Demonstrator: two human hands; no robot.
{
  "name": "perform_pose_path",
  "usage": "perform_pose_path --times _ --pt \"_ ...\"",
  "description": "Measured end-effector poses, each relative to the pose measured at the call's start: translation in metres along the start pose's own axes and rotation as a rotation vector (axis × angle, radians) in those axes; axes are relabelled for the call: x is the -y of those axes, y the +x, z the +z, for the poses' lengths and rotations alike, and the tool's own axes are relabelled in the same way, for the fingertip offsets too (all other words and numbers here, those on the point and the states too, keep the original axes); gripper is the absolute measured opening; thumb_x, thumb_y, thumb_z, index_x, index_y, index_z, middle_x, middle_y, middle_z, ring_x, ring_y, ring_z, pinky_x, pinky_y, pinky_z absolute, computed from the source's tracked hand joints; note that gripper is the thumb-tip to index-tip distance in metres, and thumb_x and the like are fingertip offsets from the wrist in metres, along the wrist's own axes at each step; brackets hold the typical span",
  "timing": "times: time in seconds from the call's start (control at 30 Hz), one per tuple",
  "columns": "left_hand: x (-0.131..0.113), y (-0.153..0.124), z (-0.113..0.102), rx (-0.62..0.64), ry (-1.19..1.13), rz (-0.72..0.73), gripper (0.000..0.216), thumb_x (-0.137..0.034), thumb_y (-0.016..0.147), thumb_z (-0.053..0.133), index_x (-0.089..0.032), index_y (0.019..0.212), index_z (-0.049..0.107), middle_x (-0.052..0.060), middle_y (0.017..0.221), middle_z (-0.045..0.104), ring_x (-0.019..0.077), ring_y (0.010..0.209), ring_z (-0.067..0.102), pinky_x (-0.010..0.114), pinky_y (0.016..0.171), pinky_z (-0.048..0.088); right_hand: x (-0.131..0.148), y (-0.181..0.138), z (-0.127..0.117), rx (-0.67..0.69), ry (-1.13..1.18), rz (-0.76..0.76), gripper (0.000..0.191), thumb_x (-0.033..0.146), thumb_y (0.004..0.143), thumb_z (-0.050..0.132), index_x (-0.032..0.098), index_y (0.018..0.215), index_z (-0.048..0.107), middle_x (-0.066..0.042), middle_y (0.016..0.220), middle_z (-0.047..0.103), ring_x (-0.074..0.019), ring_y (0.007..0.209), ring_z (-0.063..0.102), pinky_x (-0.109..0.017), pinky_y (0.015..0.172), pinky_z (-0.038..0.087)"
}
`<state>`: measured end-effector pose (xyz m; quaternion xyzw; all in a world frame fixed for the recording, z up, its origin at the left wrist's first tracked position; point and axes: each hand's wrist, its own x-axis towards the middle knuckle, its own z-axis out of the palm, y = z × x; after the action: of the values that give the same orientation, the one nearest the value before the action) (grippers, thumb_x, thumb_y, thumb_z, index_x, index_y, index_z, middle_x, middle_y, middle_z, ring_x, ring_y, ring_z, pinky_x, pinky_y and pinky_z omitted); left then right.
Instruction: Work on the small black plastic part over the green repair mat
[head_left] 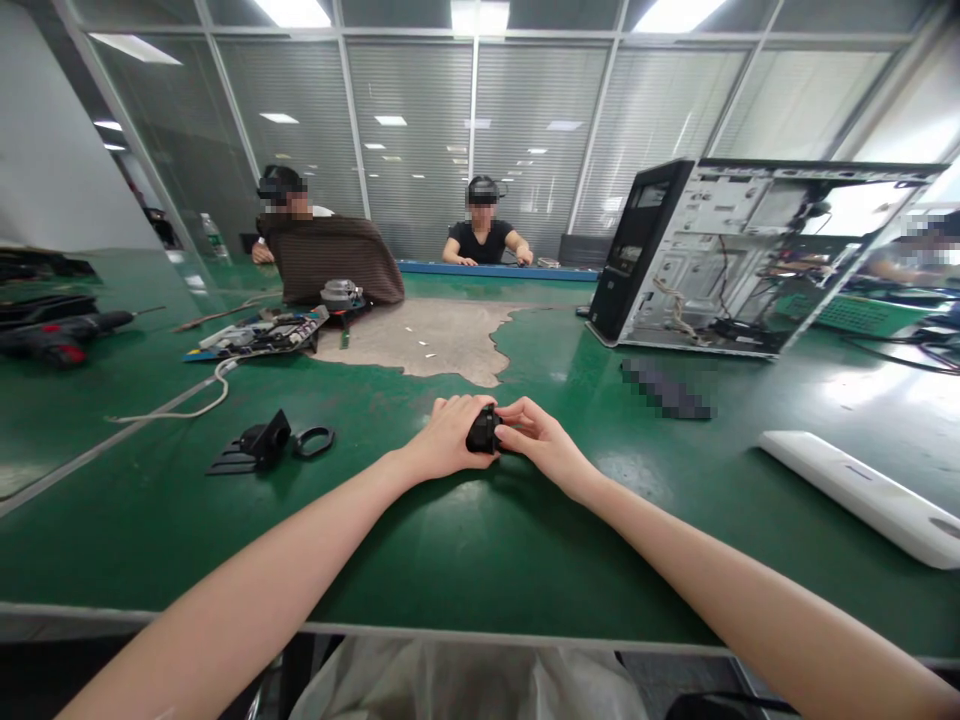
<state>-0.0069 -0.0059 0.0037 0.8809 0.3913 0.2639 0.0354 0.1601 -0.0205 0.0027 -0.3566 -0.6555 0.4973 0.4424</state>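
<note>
Close over the middle of the green table, my left hand wraps round a small black plastic part whose exact kind I cannot make out. The fingertips of my right hand pinch the same part from its right side. Much of it is covered by my fingers. To the left of my hands lie a black bracket-like piece with flat prongs and a black ring.
An open computer case stands at the back right. Nearer lie a dark pixelated object and a long white device. A circuit board, a white cable and a power drill are leftward. Other people sit beyond.
</note>
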Motion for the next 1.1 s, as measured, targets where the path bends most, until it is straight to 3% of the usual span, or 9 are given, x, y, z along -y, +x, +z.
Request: perform_pose_path --times 0.23,0.47,0.63,0.8,0.97,1.1 --pt "-0.0003 0.0002 -0.0013 0.014 0.025 0.006 0.056 -0.04 0.062 0.058 -0.021 0.11 0.035 0.005 0.1 0.05 0.0226 0.091 0.045 0.035 0.077 0.03 -0.0032 0.0033 -0.0041 0.03 -0.11 0.011 0.027 0.034 0.071 0.057 0.019 0.093 0.049 -0.003 0.094 0.055 -0.0137 0.082 0.055 -0.033 0.078 0.044" --pt "0.0052 0.0007 -0.0019 0.004 0.03 0.001 0.055 -0.04 0.063 0.058 -0.022 0.11 0.035 0.005 0.102 0.05 0.0224 0.093 0.045 0.034 0.077 0.029 -0.0004 0.001 -0.0005 0.098 -0.038 -0.063 0.027 0.03 0.07 0.059 0.022 0.092 0.045 -0.002 0.091 0.055 -0.0148 0.089 0.054 -0.033 0.081 0.043" --pt "0.0073 -0.0001 -0.0014 -0.016 0.032 0.018 0.057 -0.041 0.062 0.058 -0.022 0.11 0.034 0.004 0.102 0.05 0.0217 0.092 0.045 0.034 0.077 0.029 -0.0027 0.005 0.0012 0.045 -0.056 -0.059 0.02 0.032 0.073 0.055 0.021 0.087 0.045 -0.002 0.09 0.054 -0.0129 0.081 0.055 -0.031 0.074 0.046" --pt "0.0061 0.0007 -0.0025 -0.004 0.022 0.009 0.053 -0.041 0.064 0.057 -0.022 0.108 0.036 0.004 0.101 0.05 0.0219 0.092 0.045 0.034 0.077 0.03 -0.006 0.0076 -0.0006 0.039 -0.128 -0.049 0.027 0.031 0.074 0.054 0.02 0.096 0.046 -0.004 0.095 0.053 -0.0141 0.086 0.054 -0.033 0.078 0.045" --pt "0.0057 0.0013 -0.0033 0.011 0.01 -0.002 0.055 -0.039 0.062 0.058 -0.022 0.109 0.036 0.005 0.101 0.05 0.0223 0.093 0.045 0.034 0.078 0.03 -0.0016 0.002 0.0011 0.095 -0.107 -0.092 0.025 0.029 0.073 0.056 0.021 0.094 0.045 -0.003 0.1 0.051 -0.0139 0.089 0.054 -0.032 0.081 0.044" --pt "0.006 0.0017 -0.0019 0.009 0.012 -0.02 0.058 -0.039 0.061 0.059 -0.022 0.111 0.035 0.005 0.103 0.05 0.0231 0.094 0.045 0.035 0.079 0.029 -0.0011 0.0015 0.0028 0.052 -0.094 -0.089 0.02 0.033 0.075 0.053 0.022 0.089 0.045 -0.001 0.094 0.053 -0.0124 0.08 0.056 -0.03 0.076 0.046"
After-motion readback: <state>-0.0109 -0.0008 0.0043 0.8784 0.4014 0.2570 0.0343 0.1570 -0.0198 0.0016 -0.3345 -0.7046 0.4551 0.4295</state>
